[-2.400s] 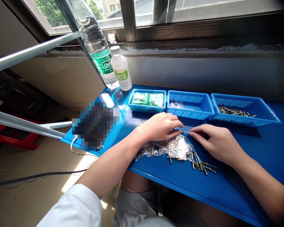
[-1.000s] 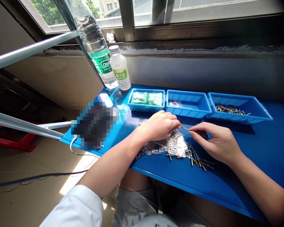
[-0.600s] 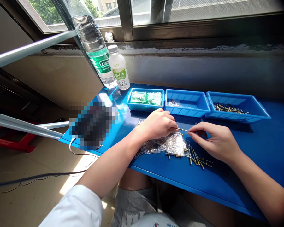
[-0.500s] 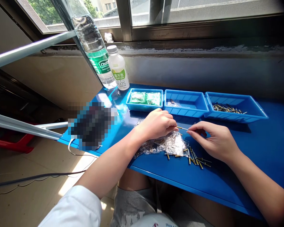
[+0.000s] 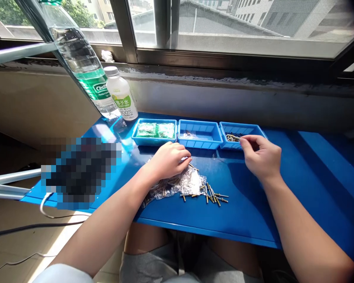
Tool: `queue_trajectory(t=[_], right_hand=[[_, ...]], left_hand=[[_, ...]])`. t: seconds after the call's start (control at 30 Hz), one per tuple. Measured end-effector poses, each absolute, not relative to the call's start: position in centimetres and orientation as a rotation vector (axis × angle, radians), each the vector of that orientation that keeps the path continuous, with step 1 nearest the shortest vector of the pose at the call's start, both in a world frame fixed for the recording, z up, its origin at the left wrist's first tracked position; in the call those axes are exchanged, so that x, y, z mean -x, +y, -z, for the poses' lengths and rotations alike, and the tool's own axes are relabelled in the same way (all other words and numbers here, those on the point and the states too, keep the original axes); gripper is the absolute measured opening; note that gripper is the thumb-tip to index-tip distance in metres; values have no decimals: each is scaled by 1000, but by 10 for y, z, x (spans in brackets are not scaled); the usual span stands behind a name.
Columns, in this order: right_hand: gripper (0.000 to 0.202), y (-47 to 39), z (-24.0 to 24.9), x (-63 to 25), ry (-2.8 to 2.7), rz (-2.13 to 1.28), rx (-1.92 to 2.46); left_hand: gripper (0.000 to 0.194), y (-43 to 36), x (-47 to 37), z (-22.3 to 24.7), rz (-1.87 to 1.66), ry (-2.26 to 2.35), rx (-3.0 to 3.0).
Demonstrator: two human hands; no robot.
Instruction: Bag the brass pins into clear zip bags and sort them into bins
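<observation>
Right hand at the right bin, left hand over the clear bags.
Right thumb and forefinger are pressed together at the tips, near the rivets lying in that bin; whether one is pinched cannot be told. Left fingers are curled down; their grip is hidden. Loose rivets lie on the blue table, just beside the bags. The middle bin holds a small clear packet; the left bin holds green packets.
</observation>
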State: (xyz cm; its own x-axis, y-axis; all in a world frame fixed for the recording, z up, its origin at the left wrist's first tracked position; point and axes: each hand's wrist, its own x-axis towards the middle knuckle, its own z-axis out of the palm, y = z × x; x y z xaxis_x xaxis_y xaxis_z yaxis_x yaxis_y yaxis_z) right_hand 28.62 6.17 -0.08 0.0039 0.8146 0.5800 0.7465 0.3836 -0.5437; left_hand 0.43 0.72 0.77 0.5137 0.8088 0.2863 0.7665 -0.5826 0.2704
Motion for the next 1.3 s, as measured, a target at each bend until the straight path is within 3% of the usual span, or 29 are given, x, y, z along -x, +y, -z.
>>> queue_trajectory(t=[0.2, 0.67, 0.87, 1.0, 1.13, 1.3], right_hand=[[33, 88, -3, -340, -1545, -67, 1655], [15, 99, 2, -347, -1476, -28, 1795], [20, 97, 0, -347, -1596, 227, 1740], [21, 98, 3, -347, -1595, 125, 1742], [21, 103, 10, -348, -1449, -72, 1778], [31, 100, 6, -341, -1515, -76, 1741]], left_hand=[[29, 8, -4, -8, -579, 1349, -2653], [29, 9, -3, -6, -619, 1350, -2642], [27, 10, -4, -6, -642, 1366, -2631], [24, 2, -3, -17, -754, 1428, -2613], [21, -37, 19, -23, -1030, 1808, -2467], [23, -126, 85, 13, -1453, 2674, -1977]])
